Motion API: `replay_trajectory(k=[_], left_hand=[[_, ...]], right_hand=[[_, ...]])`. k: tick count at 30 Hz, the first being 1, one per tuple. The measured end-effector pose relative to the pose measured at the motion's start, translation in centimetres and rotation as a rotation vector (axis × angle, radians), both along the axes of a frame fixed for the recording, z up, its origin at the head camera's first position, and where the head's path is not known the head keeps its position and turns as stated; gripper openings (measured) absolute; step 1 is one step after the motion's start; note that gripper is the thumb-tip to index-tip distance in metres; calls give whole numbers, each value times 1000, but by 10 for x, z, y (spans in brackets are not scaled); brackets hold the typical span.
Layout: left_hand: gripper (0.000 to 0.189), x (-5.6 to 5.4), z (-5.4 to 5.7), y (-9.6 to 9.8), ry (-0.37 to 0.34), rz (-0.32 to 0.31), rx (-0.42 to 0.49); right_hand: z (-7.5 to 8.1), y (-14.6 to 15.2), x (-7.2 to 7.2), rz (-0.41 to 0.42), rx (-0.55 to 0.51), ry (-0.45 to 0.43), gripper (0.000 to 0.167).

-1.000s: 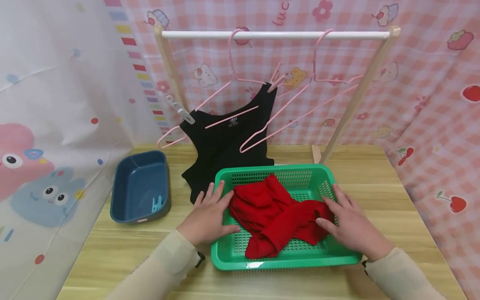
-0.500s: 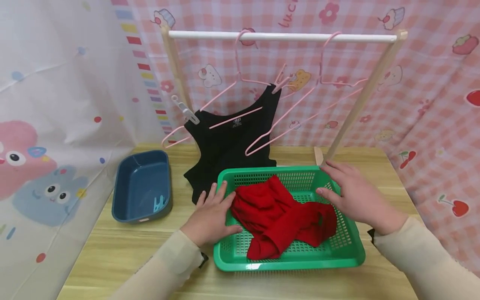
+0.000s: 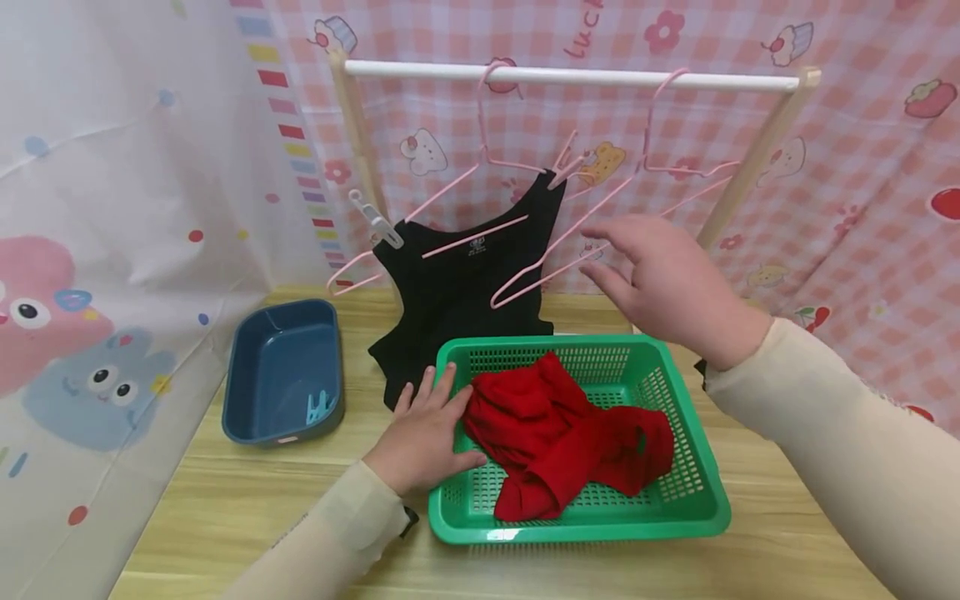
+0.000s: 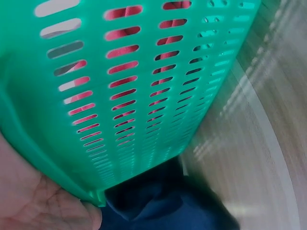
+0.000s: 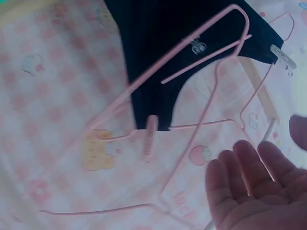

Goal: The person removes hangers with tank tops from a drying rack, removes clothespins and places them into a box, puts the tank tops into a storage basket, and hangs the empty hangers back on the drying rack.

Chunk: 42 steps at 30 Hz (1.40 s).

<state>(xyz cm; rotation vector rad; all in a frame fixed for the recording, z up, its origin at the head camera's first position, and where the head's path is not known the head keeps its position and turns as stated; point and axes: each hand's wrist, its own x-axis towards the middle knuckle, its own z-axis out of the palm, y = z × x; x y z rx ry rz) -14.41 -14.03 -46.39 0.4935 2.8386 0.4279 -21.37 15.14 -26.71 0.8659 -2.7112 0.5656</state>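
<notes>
Your empty right hand (image 3: 663, 283), thumb parted, is nearest the bare pink hanger (image 5: 168, 59) slanting down-left; your spread left hand (image 3: 427, 437) rests on the green basket (image 3: 600, 531).

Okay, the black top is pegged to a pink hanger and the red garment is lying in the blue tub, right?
Not quite: the red garment is lying in the green basket, not the blue tub, as the head view shows. The black top is indeed pegged to a pink hanger.
</notes>
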Motion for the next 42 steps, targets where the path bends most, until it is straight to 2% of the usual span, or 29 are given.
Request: replay_trajectory(k=[4,9,13,16,21,28,32,38,42], left_hand=[[96,-1,-2,0,4,-1,-3],[96,-1,-3,0,4,-4,-2],[95,0,-2,0,12,-8,4],[94,0,-2,0,16,-10,12],[93,0,-4,1,25,-12,8],[93,2,-4,2,23,-12,16],[92,2,-4,1,28,-12,18],[91,2,-5,-2,29,-12,19],[91,2,-4,-4,31,-10,20]], right_hand=[[14,-22,-19,0,5,17,41],[22,-42,-45,-11,70,11,42],[27,-54,-66,-81,157,-69,49],[31,-61,-80,-136,215,-163,58],[34,-68,-100,-170,275,-252,65],[33,-73,-113,-194,349,-326,72],[30,-74,-117,-175,394,-315,71],[25,-75,-119,-196,342,-331,65],[24,-75,-121,-194,351,-296,59]])
